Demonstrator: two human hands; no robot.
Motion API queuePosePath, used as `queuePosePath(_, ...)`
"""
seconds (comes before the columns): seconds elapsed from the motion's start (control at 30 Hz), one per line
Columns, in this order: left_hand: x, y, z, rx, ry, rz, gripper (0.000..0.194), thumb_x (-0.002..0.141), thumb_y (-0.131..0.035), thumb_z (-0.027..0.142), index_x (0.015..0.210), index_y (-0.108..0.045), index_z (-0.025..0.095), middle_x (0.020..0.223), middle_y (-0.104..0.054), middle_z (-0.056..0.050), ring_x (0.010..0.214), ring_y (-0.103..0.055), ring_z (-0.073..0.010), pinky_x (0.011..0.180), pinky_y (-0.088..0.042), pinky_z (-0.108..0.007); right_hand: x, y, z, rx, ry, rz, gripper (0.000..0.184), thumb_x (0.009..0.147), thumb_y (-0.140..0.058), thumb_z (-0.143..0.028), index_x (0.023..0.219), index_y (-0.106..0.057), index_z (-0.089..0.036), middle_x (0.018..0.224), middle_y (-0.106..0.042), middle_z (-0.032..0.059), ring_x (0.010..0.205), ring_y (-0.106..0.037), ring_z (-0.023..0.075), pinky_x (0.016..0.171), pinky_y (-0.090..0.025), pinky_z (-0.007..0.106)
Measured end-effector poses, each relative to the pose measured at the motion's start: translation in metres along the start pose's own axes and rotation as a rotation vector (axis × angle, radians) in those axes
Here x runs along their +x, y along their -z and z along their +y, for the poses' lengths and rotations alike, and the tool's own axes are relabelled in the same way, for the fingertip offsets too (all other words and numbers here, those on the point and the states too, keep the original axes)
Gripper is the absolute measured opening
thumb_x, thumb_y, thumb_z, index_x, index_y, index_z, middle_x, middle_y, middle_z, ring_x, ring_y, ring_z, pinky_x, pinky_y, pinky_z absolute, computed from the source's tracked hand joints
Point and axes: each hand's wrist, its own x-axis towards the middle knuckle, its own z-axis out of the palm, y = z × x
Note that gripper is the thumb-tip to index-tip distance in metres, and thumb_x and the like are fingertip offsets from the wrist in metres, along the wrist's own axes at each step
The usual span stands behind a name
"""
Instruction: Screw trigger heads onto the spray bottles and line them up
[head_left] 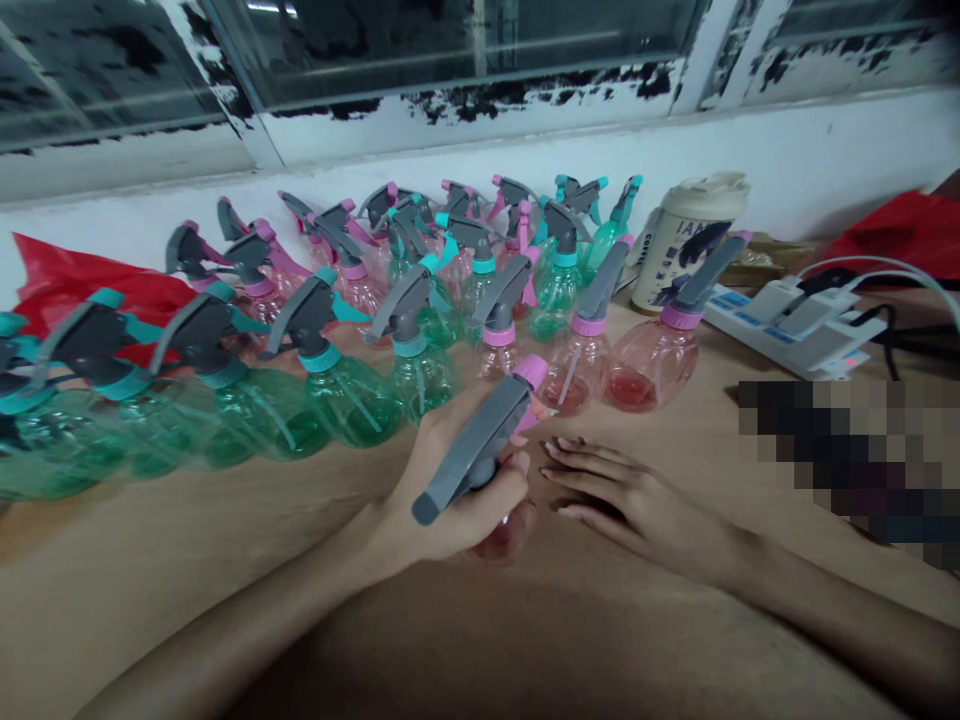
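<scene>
My left hand is wrapped round the neck of a pink spray bottle with a grey and pink trigger head. The fingers hide much of this bottle; its base shows low over the table. My right hand lies flat on the wooden table, fingers stretched out toward the held bottle and holding nothing. Just beyond the hands stand a pink spray bottle, another pink one and a green spray bottle, each with some liquid at the bottom.
Several more green and pink spray bottles fill the table's back and left, up to the white wall. A printed cup stands behind a white power strip with plugged-in cables. Red plastic bags lie at both sides.
</scene>
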Motion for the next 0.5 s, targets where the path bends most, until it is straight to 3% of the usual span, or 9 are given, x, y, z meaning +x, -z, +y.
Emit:
queuePosePath(0.27, -0.0013, 0.0020, -0.0005, 0.018, -0.068, 0.031, 0.010, 0.071, -0.047, 0.016, 0.066, -0.046, 0.024, 0.063, -0.046, 0.002, 0.055, -0.049, -0.0152, 0.055, -0.048, -0.030, -0.0004, -0.0001, 0.0001, -0.011, 0.011, 0.001, 0.036, 0.089, -0.047, -0.033, 0.124, -0.051, -0.024, 0.133, -0.049, 0.0040, 0.127, -0.039, 0.0205, 0.105, -0.035, 0.045)
queuePosePath(0.5, -0.0064, 0.0019, 0.0021, -0.060, 0.017, -0.002, 0.012, 0.073, -0.048, 0.013, 0.079, -0.049, 0.024, 0.075, -0.052, 0.000, 0.066, -0.057, -0.0155, 0.064, -0.050, -0.031, 0.0005, 0.0011, -0.0012, -0.034, -0.002, -0.038, 0.036, 0.090, -0.044, -0.034, 0.124, -0.051, -0.021, 0.135, -0.047, 0.0046, 0.129, -0.036, 0.0190, 0.106, -0.033, 0.043)
